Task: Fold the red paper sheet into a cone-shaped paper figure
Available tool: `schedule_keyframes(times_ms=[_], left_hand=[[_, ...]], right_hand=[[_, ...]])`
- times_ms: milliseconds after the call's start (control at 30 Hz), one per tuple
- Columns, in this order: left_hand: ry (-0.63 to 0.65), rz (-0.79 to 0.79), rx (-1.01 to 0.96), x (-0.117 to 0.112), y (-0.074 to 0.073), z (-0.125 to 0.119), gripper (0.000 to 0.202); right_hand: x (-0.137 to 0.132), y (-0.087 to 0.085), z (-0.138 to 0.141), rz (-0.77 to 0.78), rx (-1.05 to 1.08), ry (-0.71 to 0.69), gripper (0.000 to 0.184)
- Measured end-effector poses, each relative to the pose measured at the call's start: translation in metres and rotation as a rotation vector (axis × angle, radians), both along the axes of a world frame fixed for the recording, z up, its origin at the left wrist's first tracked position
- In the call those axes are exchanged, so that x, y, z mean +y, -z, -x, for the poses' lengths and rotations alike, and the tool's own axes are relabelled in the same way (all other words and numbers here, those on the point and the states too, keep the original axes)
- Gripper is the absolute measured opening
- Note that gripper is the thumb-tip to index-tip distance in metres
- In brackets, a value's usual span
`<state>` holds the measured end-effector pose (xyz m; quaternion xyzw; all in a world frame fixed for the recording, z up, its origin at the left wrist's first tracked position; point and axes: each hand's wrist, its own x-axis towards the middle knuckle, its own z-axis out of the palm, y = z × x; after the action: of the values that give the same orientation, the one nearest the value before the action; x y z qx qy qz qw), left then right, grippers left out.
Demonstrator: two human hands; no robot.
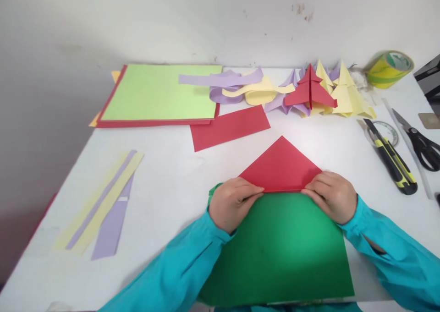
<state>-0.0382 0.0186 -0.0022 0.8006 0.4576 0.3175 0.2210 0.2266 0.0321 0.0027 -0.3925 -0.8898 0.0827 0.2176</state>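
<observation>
On the table, a sheet reaches ahead from between the fingers; a mat spreads on their near side. Well left lie loose strips. Ahead-left sits a paper stack, curled strips partly on it. Ahead-right stand paper planes, then a tape roll. Rightward lies a cutter, scissors beyond.
</observation>
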Motion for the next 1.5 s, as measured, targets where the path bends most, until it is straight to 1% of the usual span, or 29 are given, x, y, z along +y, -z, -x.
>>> schedule_keyframes(times_ms=[67, 133, 233, 333, 500, 567, 667, 833, 1000, 1067, 1100, 1133, 1167, 1200, 1233, 1267, 1300, 1333, 1367, 1400, 1433, 1500], left_hand=[[-0.011, 0.105, -0.006, 0.000, -0.002, 0.005, 0.016], [-0.011, 0.169, 0.014, 0.001, -0.006, 0.009, 0.017], [-0.028, 0.153, 0.072, 0.003, -0.010, 0.011, 0.021], [-0.057, 0.132, 0.093, 0.005, -0.010, 0.011, 0.023], [-0.029, 0.169, 0.084, 0.007, -0.009, 0.012, 0.024], [-0.028, 0.177, 0.106, 0.006, -0.009, 0.013, 0.025], [-0.050, 0.181, 0.136, 0.005, -0.008, 0.015, 0.025], [-0.159, 0.196, 0.156, 0.005, -0.005, 0.016, 0.018], [-0.181, 0.246, 0.161, 0.006, -0.006, 0.022, 0.014], [-0.186, 0.205, 0.241, 0.004, -0.009, 0.023, 0.014], [-0.203, 0.145, 0.305, 0.002, -0.011, 0.022, 0.017], [-0.229, 0.056, 0.371, -0.002, -0.013, 0.018, 0.020], [-0.259, -0.062, 0.447, -0.006, -0.014, 0.012, 0.023], [-0.288, -0.185, 0.481, -0.012, -0.015, 0.004, 0.022], [-0.276, -0.295, 0.480, -0.019, -0.014, -0.005, 0.021], [-0.150, -0.353, 0.492, -0.025, -0.013, -0.015, 0.024], [-0.020, -0.363, 0.492, -0.032, -0.010, -0.025, 0.027], [0.068, -0.323, 0.498, -0.038, -0.006, -0.034, 0.035], [0.118, -0.275, 0.516, -0.044, -0.002, -0.042, 0.050], [0.124, -0.212, 0.548, -0.048, 0.002, -0.048, 0.061], [0.126, -0.175, 0.574, -0.051, 0.005, -0.052, 0.066], [0.109, -0.123, 0.618, -0.055, 0.010, -0.055, 0.070]], right_hand=[[0.002, 0.002, -0.002, 0.053, 0.016, 0.031, 0.022], [0.004, 0.002, -0.003, 0.084, 0.016, 0.066, 0.026], [0.005, 0.003, -0.002, 0.093, -0.031, 0.066, 0.030], [0.005, 0.002, 0.000, 0.093, -0.106, 0.052, 0.031], [0.003, 0.000, 0.004, 0.091, -0.248, 0.071, 0.035], [0.003, 0.000, 0.005, 0.125, -0.275, 0.091, 0.033], [0.003, 0.000, 0.006, 0.176, -0.283, 0.131, 0.028], [0.004, 0.001, 0.008, 0.099, -0.291, 0.166, 0.028], [0.006, 0.000, 0.006, 0.069, -0.233, 0.149, 0.025], [0.007, 0.000, 0.005, 0.047, -0.225, 0.131, 0.025], [0.008, 0.000, 0.004, 0.046, -0.220, 0.125, 0.024], [0.009, 0.000, 0.004, 0.050, -0.214, 0.118, 0.024], [0.009, 0.000, 0.003, 0.056, -0.208, 0.109, 0.023], [0.010, 0.000, 0.003, 0.059, -0.204, 0.100, 0.023], [0.010, 0.000, 0.003, 0.059, -0.202, 0.093, 0.022], [0.009, 0.000, 0.003, 0.056, -0.199, 0.088, 0.021], [0.009, 0.000, 0.003, 0.053, -0.197, 0.088, 0.020], [0.009, 0.000, 0.003, 0.052, -0.195, 0.091, 0.019], [0.008, 0.000, 0.003, 0.052, -0.193, 0.096, 0.019], [0.008, 0.001, 0.002, 0.052, -0.191, 0.100, 0.019], [0.008, 0.001, 0.002, 0.052, -0.192, 0.103, 0.019], [0.008, 0.003, 0.000, 0.047, -0.199, 0.096, 0.020]])
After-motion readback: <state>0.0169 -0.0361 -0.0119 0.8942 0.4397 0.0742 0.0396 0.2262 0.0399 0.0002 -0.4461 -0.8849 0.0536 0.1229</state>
